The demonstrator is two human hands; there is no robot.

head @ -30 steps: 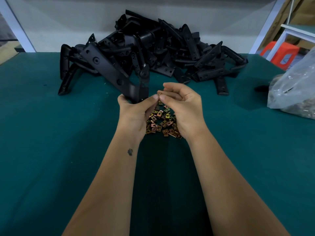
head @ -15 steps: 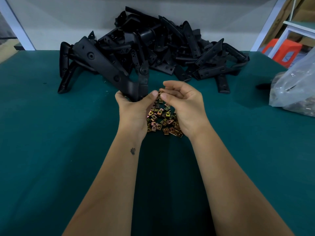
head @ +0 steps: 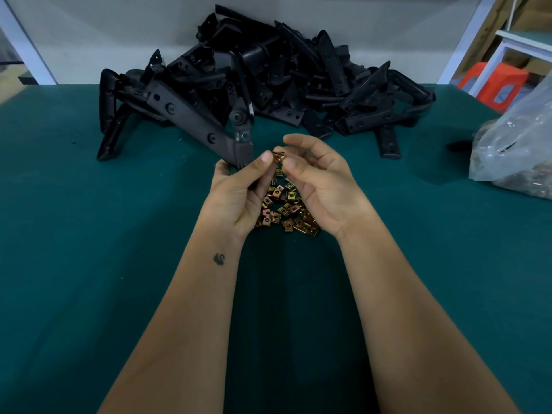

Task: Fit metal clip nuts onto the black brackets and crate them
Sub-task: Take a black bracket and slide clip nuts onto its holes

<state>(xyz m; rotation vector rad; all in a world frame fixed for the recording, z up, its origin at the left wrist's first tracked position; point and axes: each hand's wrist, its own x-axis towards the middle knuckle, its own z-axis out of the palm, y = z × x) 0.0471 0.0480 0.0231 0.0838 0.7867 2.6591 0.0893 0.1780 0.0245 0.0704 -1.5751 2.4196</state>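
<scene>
My left hand [head: 236, 192] grips the near end of a long black bracket [head: 197, 124] that slants up and to the left. Its thumb tip touches a small copper-coloured clip nut [head: 279, 157]. My right hand [head: 321, 180] pinches that clip nut between thumb and forefinger, just right of the bracket's end. Below and between both hands lies a loose heap of metal clip nuts [head: 285, 210] on the green table [head: 89, 249]. A big pile of black brackets [head: 298, 76] fills the far middle of the table.
A clear plastic bag [head: 519, 147] holding more small metal parts lies at the right edge. Behind it are a red stool [head: 493, 85] and a white shelf frame [head: 507, 46]. A pale wall closes the table's far side.
My right hand's fingers have spread, and the clip nut now shows between its thumb and forefinger. The bracket in my left hand has stayed almost where it was.
</scene>
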